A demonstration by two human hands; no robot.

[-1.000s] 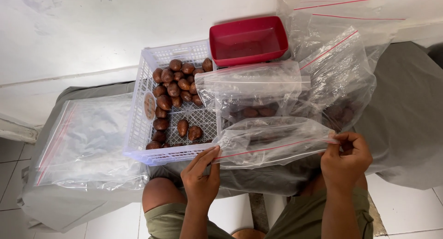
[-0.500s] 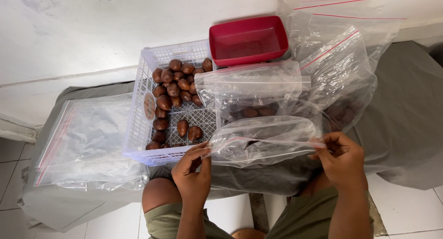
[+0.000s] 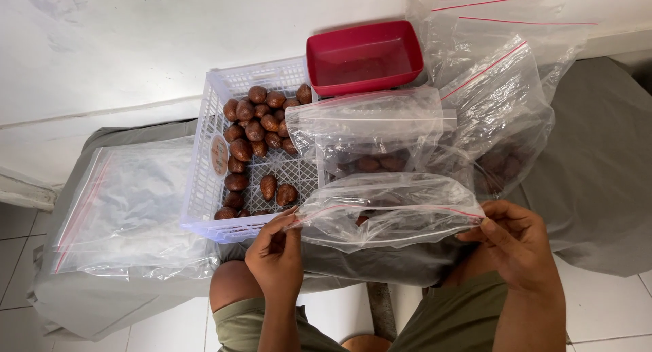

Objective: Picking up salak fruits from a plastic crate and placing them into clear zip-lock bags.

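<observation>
Clear zip bag (image 3: pixel 390 213) stretches between our left hand (image 3: pixel 277 257) and right hand (image 3: pixel 519 247), both pinching its corners; several brown fruits (image 3: pixel 255 131) lie unbagged in the white basket (image 3: pixel 204 189).

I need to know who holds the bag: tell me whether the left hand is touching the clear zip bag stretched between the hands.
Touching. The head view shows the left hand pinching the corner of the clear zip bag between its fingertips.

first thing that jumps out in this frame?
The clear zip bag stretched between the left hand and right hand, low centre. Behind it, a white plastic basket of brown scaly fruits. A red tub sits at the top by the wall.
</observation>
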